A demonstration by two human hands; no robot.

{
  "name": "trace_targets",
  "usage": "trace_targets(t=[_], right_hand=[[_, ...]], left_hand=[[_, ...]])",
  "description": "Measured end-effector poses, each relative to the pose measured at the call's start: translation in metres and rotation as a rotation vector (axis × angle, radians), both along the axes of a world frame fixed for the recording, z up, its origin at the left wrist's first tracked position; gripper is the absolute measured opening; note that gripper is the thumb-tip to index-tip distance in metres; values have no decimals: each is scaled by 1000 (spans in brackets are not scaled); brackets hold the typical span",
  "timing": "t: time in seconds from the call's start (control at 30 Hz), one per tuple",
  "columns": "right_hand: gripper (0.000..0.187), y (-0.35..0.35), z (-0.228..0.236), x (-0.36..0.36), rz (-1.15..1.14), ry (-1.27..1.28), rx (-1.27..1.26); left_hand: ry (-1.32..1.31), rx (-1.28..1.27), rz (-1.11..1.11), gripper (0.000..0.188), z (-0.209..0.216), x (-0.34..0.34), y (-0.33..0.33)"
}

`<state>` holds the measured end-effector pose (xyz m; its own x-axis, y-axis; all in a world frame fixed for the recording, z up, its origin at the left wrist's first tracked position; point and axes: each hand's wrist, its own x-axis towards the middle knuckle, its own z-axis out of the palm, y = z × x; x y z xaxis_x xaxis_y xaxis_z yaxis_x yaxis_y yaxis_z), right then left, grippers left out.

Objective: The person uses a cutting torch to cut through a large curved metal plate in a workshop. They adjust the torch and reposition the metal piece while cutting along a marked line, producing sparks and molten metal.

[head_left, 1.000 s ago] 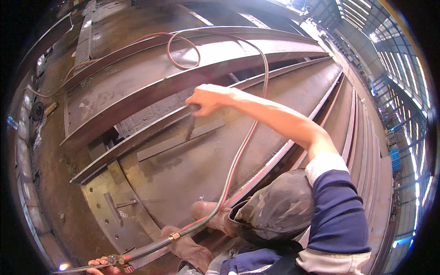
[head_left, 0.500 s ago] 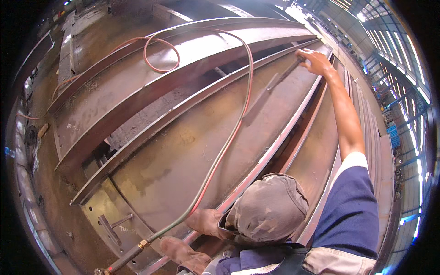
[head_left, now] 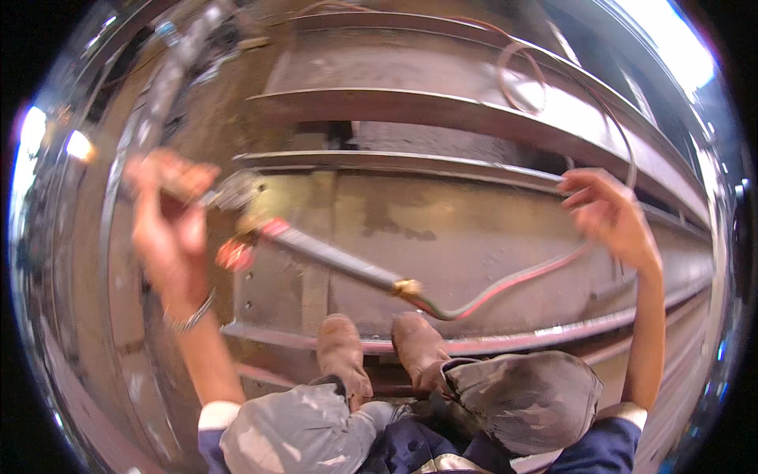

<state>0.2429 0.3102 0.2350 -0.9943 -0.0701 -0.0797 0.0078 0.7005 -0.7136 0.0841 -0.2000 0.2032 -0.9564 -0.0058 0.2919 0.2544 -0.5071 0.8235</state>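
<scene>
My left hand, smeared by motion, is closed around the near end of a gas torch. The torch's red valve knob and dark twin tubes hang to the right of the hand, ending in a brass fitting. From that fitting a red and green hose loops over the steel beam toward my right hand. That hand is raised with its fingers apart and slightly curled. The hose passes behind it, and I see nothing in its fingers.
A wide steel beam with upright flanges lies in front of my boots. Another beam runs parallel beyond it, with a coil of hose across it. Gaps open between the beams. More steel lies at the right.
The view has swung left. My right hand has come back from its far reach along the beam. My left hand has come into view with the torch, and the hose has shifted.
</scene>
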Motion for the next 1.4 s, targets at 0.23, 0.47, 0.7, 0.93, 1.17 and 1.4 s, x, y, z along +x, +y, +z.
trace_targets(t=[0.23, 0.47, 0.7, 0.93, 1.17, 1.4], right_hand=[[122, -171, -45, -71, 622, -254, -467], [116, -226, -72, -82, 539, -340, -770], [78, -243, -64, -85, 478, -664, -930], [26, -250, -32, -77, -23, -567, -525], [30, -233, 24, -118, -143, -282, -91], [39, -272, 52, -158, -72, -39, 357]], left_hand=[[80, -233, -155, 45, 35, -7, 63], [-10, -157, -327, 48, 24, 2, 77], [-47, -161, -416, 47, 15, -3, 81], [70, -291, -262, 44, -20, -33, 64], [-8, -1379, 345, 76, -151, 45, 29], [-317, -1079, -191, 55, -190, 39, 17]])
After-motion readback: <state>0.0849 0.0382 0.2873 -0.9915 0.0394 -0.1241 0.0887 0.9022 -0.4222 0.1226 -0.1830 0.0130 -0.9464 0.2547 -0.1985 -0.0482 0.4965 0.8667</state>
